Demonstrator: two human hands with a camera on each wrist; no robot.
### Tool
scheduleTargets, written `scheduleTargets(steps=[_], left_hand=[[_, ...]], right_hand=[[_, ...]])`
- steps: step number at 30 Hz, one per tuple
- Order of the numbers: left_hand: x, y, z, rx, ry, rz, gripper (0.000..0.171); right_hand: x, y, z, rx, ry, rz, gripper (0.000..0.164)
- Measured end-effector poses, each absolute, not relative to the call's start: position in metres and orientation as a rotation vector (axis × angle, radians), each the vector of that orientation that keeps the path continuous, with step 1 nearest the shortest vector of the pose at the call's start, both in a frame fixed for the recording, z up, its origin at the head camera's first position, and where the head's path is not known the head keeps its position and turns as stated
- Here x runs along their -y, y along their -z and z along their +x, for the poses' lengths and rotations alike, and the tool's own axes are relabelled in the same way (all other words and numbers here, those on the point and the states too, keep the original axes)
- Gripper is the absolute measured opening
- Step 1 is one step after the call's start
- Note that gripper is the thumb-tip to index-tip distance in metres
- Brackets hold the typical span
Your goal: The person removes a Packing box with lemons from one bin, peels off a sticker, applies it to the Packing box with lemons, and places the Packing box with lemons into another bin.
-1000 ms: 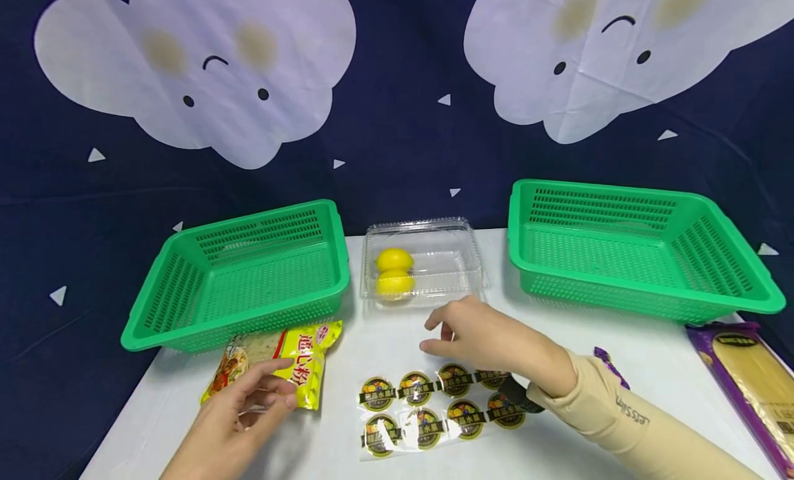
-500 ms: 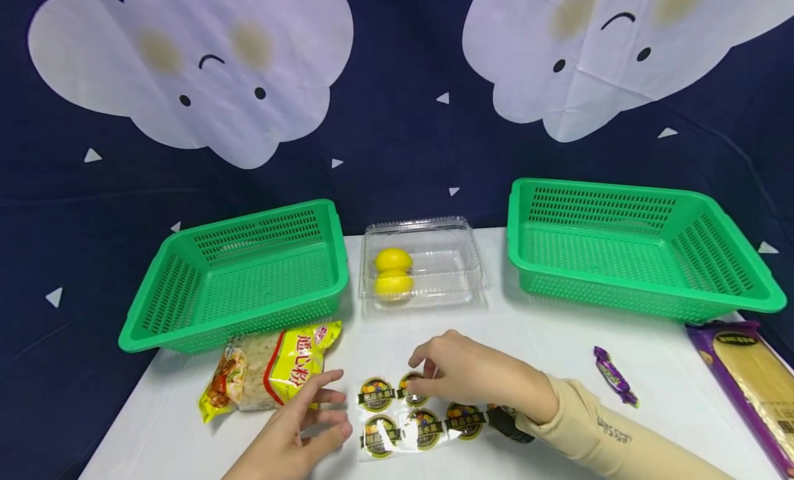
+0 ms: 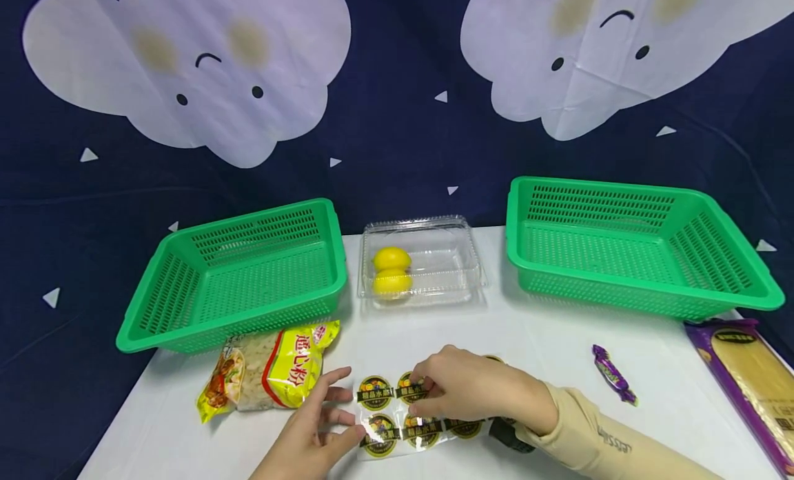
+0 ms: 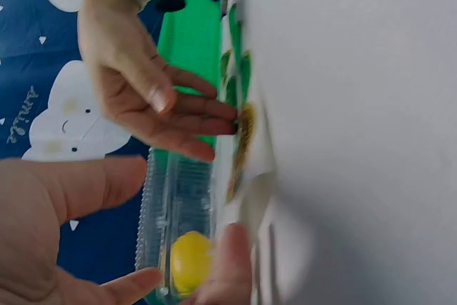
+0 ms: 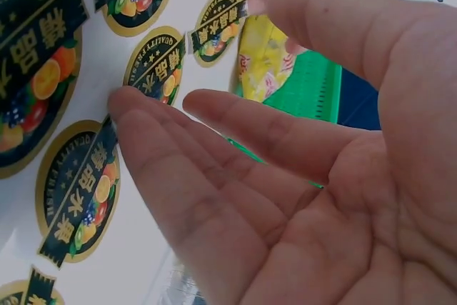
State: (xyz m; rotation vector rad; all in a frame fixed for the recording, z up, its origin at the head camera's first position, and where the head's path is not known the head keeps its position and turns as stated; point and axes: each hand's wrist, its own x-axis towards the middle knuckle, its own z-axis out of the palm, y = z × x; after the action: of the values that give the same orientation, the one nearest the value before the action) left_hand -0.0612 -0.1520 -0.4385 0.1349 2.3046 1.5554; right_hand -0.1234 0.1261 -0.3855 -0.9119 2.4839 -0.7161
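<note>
A clear sheet of round fruit stickers point(image 3: 378, 435), black and gold with fruit pictures, lies on the white table. My left hand point(image 3: 319, 428) is at its left edge, fingers spread, the thumb tip right at the edge. In the left wrist view the left fingertips point(image 4: 234, 244) are close to the sheet's slightly raised end. Over the sheet's middle, my right hand point(image 3: 477, 387) covers some of the stickers. The right wrist view shows its fingers point(image 5: 186, 191) nearly straight, fingertips right at the stickers, with nothing gripped.
A yellow pasta bag point(image 3: 279, 370) lies left, before a green basket point(image 3: 232, 321). Two lemons point(image 3: 392, 272) are in a clear plastic box point(image 3: 440, 280) at the back. Rightward are another green basket point(image 3: 620, 294), a purple wrapped candy point(image 3: 614, 375) and a purple noodle pack point(image 3: 744, 383).
My left hand has moved right, from the pasta bag to the sheet's left edge. The right hand has come down toward the person onto the sheet, uncovering the candy.
</note>
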Motion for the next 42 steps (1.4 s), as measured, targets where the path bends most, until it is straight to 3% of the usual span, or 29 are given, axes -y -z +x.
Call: scheduleTargets(steps=[20, 26, 35, 42], left_hand=[[0.135, 0.442, -0.060, -2.256, -1.744, 0.010, 0.073], [0.135, 0.441, -0.062, -2.262, -1.722, -0.041, 0.068], [0.136, 0.443, -0.064, -2.252, -1.747, -0.074, 0.041], [0.139, 0.441, -0.064, -2.216, -1.773, -0.065, 0.045]], right_hand=[[-0.125, 0.393, -0.121, -2.458, 0.907, -1.012, 0.009], [-0.115, 0.394, -0.137, -2.476, 0.938, -1.187, 0.014], [-0.097, 0.400, -0.166, -2.407, 0.879, -1.452, 0.018], [-0.086, 0.402, -0.174, -2.370, 0.887, -1.537, 0.019]])
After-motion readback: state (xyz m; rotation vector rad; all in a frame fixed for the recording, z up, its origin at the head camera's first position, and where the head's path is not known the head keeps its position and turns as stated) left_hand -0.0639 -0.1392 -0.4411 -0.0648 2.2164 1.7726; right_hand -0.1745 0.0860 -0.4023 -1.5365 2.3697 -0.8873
